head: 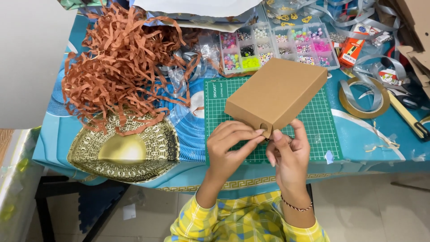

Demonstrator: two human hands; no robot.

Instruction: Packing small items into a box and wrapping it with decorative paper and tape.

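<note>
A flat brown cardboard box (277, 93) is held tilted above the green cutting mat (322, 134), pinched at its near edge by the left hand (230, 150) and the right hand (289, 154). Since only fingertips grip one end, the box could be tipped onto the bead organiser (277, 45) just behind it.

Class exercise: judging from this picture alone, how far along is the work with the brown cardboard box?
Done: the brown box stands assembled over the green cutting mat. In hand: the left hand and right hand pinch its near end, where a small notch shows. Left: the brown paper shred lies heaped on the table, and the bead tray sits behind, both untouched.
</note>
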